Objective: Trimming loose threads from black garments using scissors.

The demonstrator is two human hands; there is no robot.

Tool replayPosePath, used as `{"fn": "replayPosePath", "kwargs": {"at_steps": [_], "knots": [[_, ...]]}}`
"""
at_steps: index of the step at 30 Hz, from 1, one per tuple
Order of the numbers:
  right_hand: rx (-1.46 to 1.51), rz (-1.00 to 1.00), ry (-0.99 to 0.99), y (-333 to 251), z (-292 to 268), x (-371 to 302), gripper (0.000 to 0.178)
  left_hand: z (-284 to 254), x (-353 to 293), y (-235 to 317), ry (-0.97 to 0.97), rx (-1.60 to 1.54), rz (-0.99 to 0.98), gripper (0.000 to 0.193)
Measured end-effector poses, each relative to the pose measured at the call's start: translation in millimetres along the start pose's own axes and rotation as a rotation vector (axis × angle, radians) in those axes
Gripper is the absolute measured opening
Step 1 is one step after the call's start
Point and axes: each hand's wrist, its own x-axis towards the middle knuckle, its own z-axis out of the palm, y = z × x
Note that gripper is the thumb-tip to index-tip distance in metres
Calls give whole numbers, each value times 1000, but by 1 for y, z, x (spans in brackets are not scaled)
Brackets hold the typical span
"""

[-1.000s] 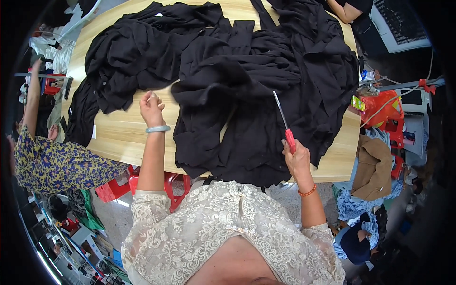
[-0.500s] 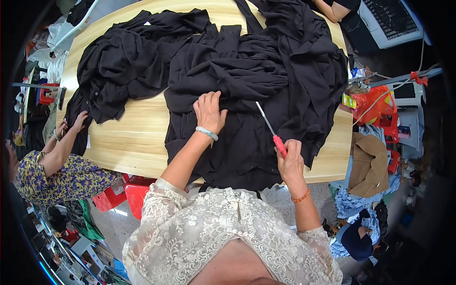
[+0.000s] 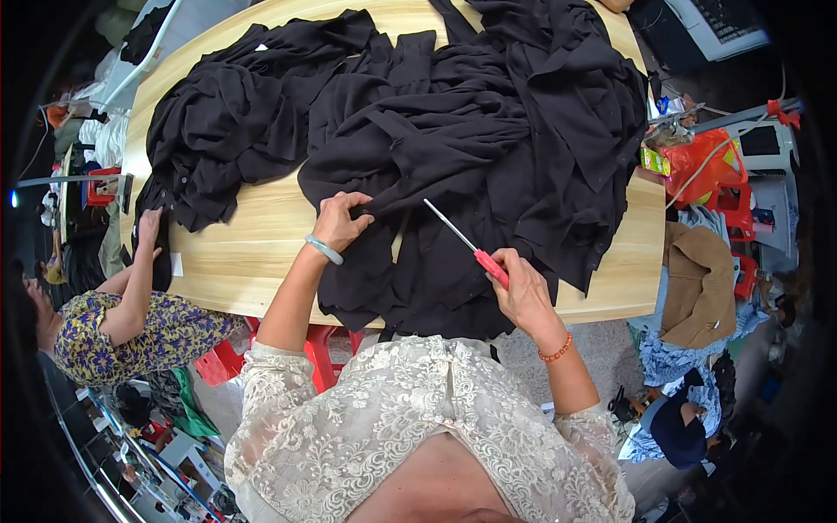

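Note:
Black garments [image 3: 418,131] lie heaped and creased across the wooden table [image 3: 253,253]. At the near side of the middle heap, my left hand [image 3: 340,222] has thumb and fingers closed on a fold of black cloth. Beside that fold, a narrow strip of the tabletop shows between two parts of the cloth. My right hand [image 3: 526,295] grips the red handle of a screwdriver-like tool [image 3: 490,266]. Its thin metal shaft points up and left over the cloth, with the tip a short way right of my left hand. Whether the tip touches cloth cannot be made out.
At the left edge of the table another person's hand [image 3: 149,231] touches black cloth. Red stools [image 3: 323,357] stand below the near edge. On the right are a red plastic bag [image 3: 697,166] and a brown garment [image 3: 697,283] on blue clothes.
My left hand has gone from lying flat on the cloth to pinching a fold, further left and slightly nearer me. The tool in my right hand has shifted left.

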Motion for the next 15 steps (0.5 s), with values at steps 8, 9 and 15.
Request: {"fn": "replayPosePath", "kwargs": {"at_steps": [8, 9, 15], "knots": [[-22, -119, -178, -19, 10, 19, 21, 5, -16, -27, 154, -83, 3, 22], [-39, -127, -211, -20, 12, 20, 21, 7, -18, -29, 157, -86, -1, 22], [-114, -121, -336, -38, 14, 30, 25, 13, -20, -28, 222, -57, 148, 13]]}}
